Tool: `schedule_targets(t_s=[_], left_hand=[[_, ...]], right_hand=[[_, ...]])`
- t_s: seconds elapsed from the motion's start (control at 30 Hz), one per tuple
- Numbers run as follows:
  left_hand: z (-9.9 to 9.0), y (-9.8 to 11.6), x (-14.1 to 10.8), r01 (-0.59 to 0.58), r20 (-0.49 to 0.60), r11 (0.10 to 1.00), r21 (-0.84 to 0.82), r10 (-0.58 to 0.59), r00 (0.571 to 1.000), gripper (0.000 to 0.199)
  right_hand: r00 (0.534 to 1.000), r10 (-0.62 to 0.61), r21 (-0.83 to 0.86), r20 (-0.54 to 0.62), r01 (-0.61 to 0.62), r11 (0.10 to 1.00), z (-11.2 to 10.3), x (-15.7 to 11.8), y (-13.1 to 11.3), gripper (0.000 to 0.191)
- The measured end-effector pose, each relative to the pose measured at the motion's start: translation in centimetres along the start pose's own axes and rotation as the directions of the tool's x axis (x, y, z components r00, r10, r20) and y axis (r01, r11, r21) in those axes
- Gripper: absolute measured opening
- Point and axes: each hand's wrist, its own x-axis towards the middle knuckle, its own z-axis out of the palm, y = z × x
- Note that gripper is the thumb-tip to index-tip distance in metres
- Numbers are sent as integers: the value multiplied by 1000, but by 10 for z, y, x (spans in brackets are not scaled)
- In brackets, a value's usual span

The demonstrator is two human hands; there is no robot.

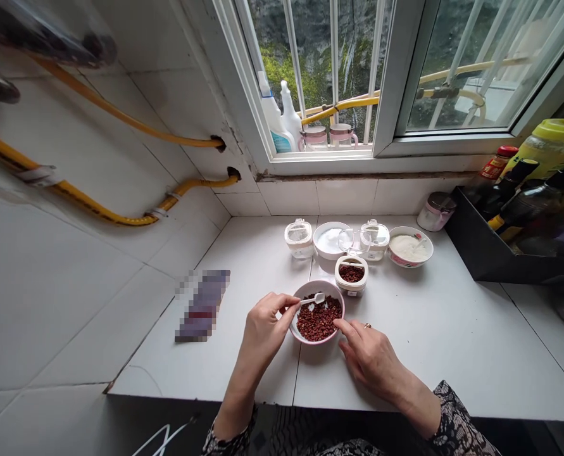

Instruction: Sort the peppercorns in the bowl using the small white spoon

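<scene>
A pink-rimmed bowl (pixel 316 311) holds dark red dried peppercorns (pixel 316 322), with some of its white inside showing. Between the thumb and fingers of my left hand (pixel 273 320) is a small white plastic spoon (pixel 316 299), its scoop over the peppercorns. At the bowl's right rim, my right hand (pixel 369 354) grips the edge with its fingertips. Just behind the bowl stands a small clear seasoning jar (pixel 352 290) with a cream collar, its lid raised, and more peppercorns inside.
Behind are two clear lidded jars (pixel 299 239) (pixel 375 239), a bowl of white grains (pixel 332 242) and a floral bowl of pale powder (pixel 409 247). A black bin of bottles (pixel 495 247) stands right, beside a dark-lidded jar (pixel 436 211). A blurred packet (pixel 204 305) lies left.
</scene>
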Motion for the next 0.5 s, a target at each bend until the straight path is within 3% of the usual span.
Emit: schedule_targets(t_s=[0.23,0.5], left_hand=[[16,1,-3,128,66,992,-19,-126,990,13],[11,5,-6,229,109,965,-127,-216,970,13]], right_hand=[[1000,-2,-4,-2,2,1000,1,1,1,41],[1000,-9,-12,-11,9,1000,0,1,0,42]])
